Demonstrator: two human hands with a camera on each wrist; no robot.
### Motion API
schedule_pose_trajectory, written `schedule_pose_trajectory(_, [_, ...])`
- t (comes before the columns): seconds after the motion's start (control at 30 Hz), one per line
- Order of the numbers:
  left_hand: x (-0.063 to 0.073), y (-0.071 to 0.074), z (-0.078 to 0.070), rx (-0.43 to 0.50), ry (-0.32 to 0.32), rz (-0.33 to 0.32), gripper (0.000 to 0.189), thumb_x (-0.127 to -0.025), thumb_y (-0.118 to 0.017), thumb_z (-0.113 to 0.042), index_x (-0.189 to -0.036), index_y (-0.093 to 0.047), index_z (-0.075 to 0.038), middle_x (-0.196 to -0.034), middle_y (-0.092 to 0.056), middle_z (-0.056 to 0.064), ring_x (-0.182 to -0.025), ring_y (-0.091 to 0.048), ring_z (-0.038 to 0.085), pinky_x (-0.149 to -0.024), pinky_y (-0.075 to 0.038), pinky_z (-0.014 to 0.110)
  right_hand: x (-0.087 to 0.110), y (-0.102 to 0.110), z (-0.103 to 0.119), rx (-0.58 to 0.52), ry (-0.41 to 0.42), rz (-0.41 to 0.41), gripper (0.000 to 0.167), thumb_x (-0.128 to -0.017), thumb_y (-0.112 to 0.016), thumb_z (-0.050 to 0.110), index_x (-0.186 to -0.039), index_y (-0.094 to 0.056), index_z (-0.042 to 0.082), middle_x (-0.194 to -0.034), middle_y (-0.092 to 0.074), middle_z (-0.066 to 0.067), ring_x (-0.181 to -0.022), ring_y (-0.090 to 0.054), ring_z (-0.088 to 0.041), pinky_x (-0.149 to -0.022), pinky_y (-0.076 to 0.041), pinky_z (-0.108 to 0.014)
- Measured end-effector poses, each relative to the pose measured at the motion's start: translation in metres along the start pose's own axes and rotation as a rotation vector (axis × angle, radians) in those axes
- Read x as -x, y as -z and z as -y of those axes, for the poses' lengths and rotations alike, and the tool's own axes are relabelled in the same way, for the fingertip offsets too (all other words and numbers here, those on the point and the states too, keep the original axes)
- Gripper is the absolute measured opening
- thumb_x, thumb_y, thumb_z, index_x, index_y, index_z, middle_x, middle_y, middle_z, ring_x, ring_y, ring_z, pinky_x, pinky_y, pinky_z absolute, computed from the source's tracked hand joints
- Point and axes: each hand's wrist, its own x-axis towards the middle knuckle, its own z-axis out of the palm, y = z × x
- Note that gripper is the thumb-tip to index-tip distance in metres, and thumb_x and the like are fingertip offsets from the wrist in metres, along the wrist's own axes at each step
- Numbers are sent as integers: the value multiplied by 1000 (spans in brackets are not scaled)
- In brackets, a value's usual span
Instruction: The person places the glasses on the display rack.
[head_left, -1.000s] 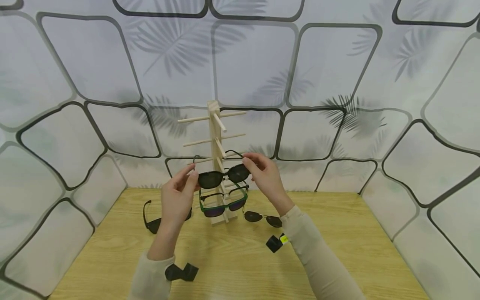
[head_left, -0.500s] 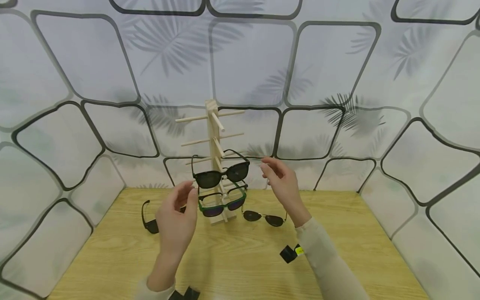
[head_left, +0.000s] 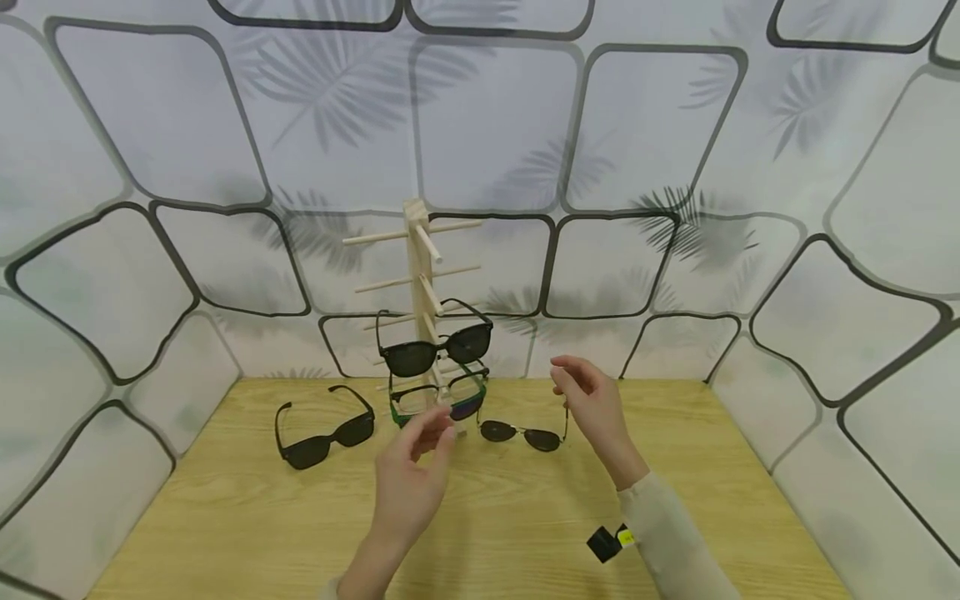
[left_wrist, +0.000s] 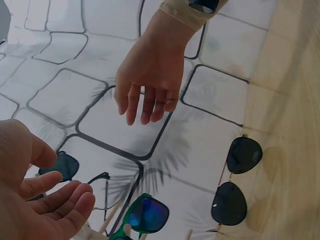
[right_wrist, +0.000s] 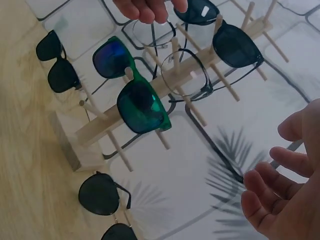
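Note:
A wooden peg stand (head_left: 418, 258) holds three pairs of eyewear, one above another. Uppermost are black sunglasses (head_left: 412, 358). Below them sit clear-lens glasses (right_wrist: 186, 75) with a dark upper rim, then green-framed sunglasses (right_wrist: 142, 106) with bluish lenses. My left hand (head_left: 411, 483) hovers in front of the stand's lower part, fingers loosely bent, holding nothing; it covers part of the green pair and the base in the head view. Off to the stand's right, my right hand (head_left: 596, 412) is in the air above the thin-framed aviator sunglasses (head_left: 542, 439), likewise holding nothing, fingers relaxed.
Another pair of black sunglasses (head_left: 307, 452) lies on the wooden table (head_left: 225, 517), left of the stand, temples unfolded. The aviators lie right of its base. A patterned backdrop (head_left: 495, 125) encloses the back and sides. A small black block (head_left: 603, 544) is at my right wrist.
Both hands have let go of the black sunglasses, which stay on the stand. My left hand has moved down and rightward; my right hand has drawn away to the right and lower.

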Motion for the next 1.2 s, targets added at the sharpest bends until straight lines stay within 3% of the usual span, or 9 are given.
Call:
schedule_pose_trajectory(0.17, [10, -20, 16, 4, 29, 109, 26, -97, -73, -1, -122, -75, -8, -102, -76, 5, -92, -74, 15, -82, -63, 27, 9, 3, -26, 57, -36, 12, 27, -106, -67, 25, -126, -74, 9, -97, -73, -3, -81, -65, -6, -69, -54, -23])
schedule_pose_trajectory(0.37, [16, -40, 34, -24, 23, 206, 28, -98, -71, 0, -125, -72, -3, -103, -74, 8, -92, -73, 18, -83, -63, 29, 20, 7, -55, 98, -118, 10, 28, -106, -66, 26, -128, -73, 10, -103, -74, -10, -83, -66, -9, -70, -56, -26])
schedule_pose_trajectory(0.63, [17, -58, 55, -126, -10, 222, 27, -99, -69, -2, -125, -72, -1, -105, -75, 13, -95, -74, 26, -85, -64, 38, 28, 7, -93, 206, -176, -3, 29, -106, -66, 24, -127, -73, 7, -110, -75, -15, -93, -71, -28, -69, -54, -23])
schedule_pose_trajectory(0.83, [17, -66, 64, -160, 9, 283, 32, -99, -69, -4, -130, -69, 3, -107, -74, 16, -98, -73, 30, -86, -64, 43, 30, 3, -110, 271, -195, -22, 25, -103, -67, 17, -122, -75, 3, -105, -77, -14, -88, -70, -20, -73, -54, -24])
schedule_pose_trajectory(1.0, [17, -71, 69, -170, 27, 287, 34, -99, -69, -4, -131, -68, 5, -109, -74, 18, -99, -74, 32, -85, -64, 43, 28, 0, -119, 326, -204, -10, 23, -103, -66, 16, -120, -76, 5, -103, -76, -10, -88, -63, -13, -77, -50, -28])
schedule_pose_trajectory(1.07, [17, -72, 71, -177, 29, 286, 34, -99, -69, -4, -132, -68, 5, -109, -74, 19, -98, -74, 33, -84, -64, 41, 27, -2, -122, 315, -208, -4, 22, -103, -66, 14, -120, -76, 4, -100, -77, -10, -86, -64, -13, -75, -50, -28])
schedule_pose_trajectory(1.2, [16, -74, 74, -187, 34, 287, 35, -99, -69, -4, -132, -67, 5, -109, -74, 21, -98, -74, 35, -83, -64, 41, 28, -3, -122, 191, -232, 17, 23, -103, -65, 8, -123, -74, -1, -96, -77, -15, -80, -71, -16, -71, -57, -26])
